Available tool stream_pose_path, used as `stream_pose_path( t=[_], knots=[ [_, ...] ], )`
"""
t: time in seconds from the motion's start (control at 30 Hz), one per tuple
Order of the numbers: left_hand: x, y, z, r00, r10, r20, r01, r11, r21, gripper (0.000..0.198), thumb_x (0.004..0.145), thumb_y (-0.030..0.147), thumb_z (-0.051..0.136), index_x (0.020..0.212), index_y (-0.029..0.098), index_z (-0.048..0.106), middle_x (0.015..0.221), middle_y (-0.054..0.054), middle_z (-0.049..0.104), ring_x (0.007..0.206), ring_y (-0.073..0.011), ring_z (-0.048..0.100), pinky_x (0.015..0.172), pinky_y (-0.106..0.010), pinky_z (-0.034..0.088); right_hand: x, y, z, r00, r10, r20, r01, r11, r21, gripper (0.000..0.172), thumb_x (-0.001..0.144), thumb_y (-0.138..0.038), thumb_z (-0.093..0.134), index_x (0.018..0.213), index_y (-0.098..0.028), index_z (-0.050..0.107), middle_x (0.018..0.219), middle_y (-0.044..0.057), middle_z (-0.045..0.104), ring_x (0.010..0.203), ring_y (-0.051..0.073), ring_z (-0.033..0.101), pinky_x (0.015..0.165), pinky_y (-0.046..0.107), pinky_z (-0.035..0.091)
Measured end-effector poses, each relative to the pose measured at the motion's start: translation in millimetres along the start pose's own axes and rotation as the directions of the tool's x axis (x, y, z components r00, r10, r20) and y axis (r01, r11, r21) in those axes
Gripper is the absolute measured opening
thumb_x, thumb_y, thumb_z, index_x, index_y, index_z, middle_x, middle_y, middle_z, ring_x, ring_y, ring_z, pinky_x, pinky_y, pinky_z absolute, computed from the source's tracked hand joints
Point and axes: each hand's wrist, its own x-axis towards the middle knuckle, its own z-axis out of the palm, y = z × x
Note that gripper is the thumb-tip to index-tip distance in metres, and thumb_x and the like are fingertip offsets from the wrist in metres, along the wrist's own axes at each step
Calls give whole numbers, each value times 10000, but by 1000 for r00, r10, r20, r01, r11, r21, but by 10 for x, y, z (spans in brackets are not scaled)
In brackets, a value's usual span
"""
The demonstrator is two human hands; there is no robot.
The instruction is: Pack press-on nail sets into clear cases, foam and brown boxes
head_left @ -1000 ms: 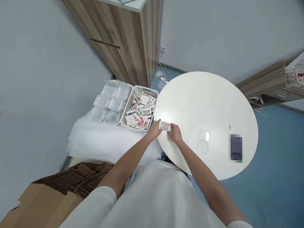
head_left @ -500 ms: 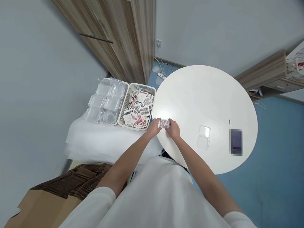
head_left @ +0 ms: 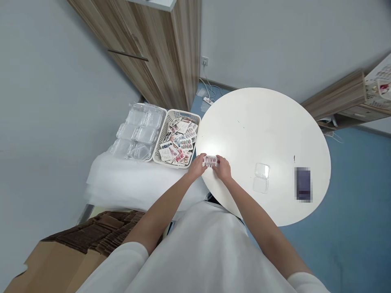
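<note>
Near the left edge of a round white table [head_left: 259, 122], both hands hold a small card of press-on nails [head_left: 210, 161]. My left hand [head_left: 197, 165] pinches its left end. My right hand [head_left: 223, 167] grips the right end, fingers bent around it. Rows of pinkish nails face up on the card. To the right of my hands, an open clear plastic case [head_left: 261, 178] lies flat on the table, its two halves unfolded.
A white basket [head_left: 160, 136] full of nail cards stands left of the table. Beside it are stacked clear plastic cases [head_left: 146, 134]. A blurred dark object [head_left: 303, 184] lies on the table's right side. A cardboard box [head_left: 58, 264] is at lower left.
The camera view has shifted slightly. Both hands keep hold of the nail card in nearly the same place, with its face a little more visible.
</note>
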Motion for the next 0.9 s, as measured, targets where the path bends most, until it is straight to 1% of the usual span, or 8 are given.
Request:
stream_pose_path(
  t=[0.13,0.23,0.33,0.43,0.53,0.63,0.8,0.9],
  knots=[
    [-1,-12,12,1000,-21,1,21,999,-35,582,669,145,601,1204,195,376,971,-43,525,761,-144,540,754,-290,434,-1,44,-32,997,-61,54,60,998,19,593,686,-205,556,1241,-222,347,986,56,533,939,215,474,801,352,388],
    [-9,-20,26,1000,-25,7,25,998,-58,592,676,163,595,1224,193,374,984,-43,520,717,-127,532,746,-287,439,-29,91,-68,988,-120,94,114,991,71,666,676,-188,560,1283,-223,288,1023,57,509,944,205,477,813,347,399],
    [-29,-3,31,999,1,32,2,996,-90,610,681,189,590,1246,190,360,996,-42,509,648,-103,510,717,-279,447,-87,128,-110,987,-140,73,130,984,124,678,676,-181,559,1294,-206,280,1035,63,489,937,195,479,826,339,409],
    [-61,46,26,995,69,70,-60,991,-118,651,666,198,598,1264,190,339,1007,-39,494,624,-91,490,711,-274,451,-167,159,-166,991,-132,26,127,981,149,646,688,-185,552,1285,-189,307,1022,66,482,904,183,493,827,336,419],
    [-101,121,29,987,132,93,-120,984,-131,669,657,178,597,1270,194,328,1002,-33,489,638,-91,488,734,-277,450,-259,208,-249,992,-125,7,122,978,169,628,699,-197,547,1283,-198,316,1002,58,482,869,174,501,819,342,427],
    [-148,223,59,981,166,103,-151,978,-146,654,670,165,586,1268,209,327,995,-28,492,648,-93,490,740,-279,449,-365,297,-354,992,-129,7,125,973,195,629,704,-204,544,1288,-209,310,989,51,487,852,171,499,798,349,436],
    [-249,432,161,966,222,134,-197,964,-177,631,682,191,595,1260,220,343,996,-34,498,670,-105,489,732,-283,446,-582,529,-555,988,-152,25,141,959,244,652,697,-244,571,1292,-251,303,993,38,497,856,170,495,776,360,443],
    [-320,568,265,953,265,149,-236,953,-190,625,686,221,602,1257,227,347,984,-32,503,677,-113,488,721,-291,445,-733,701,-675,985,-168,26,156,952,262,632,711,-256,563,1288,-273,304,987,33,499,858,171,495,768,371,447]
  ],
)
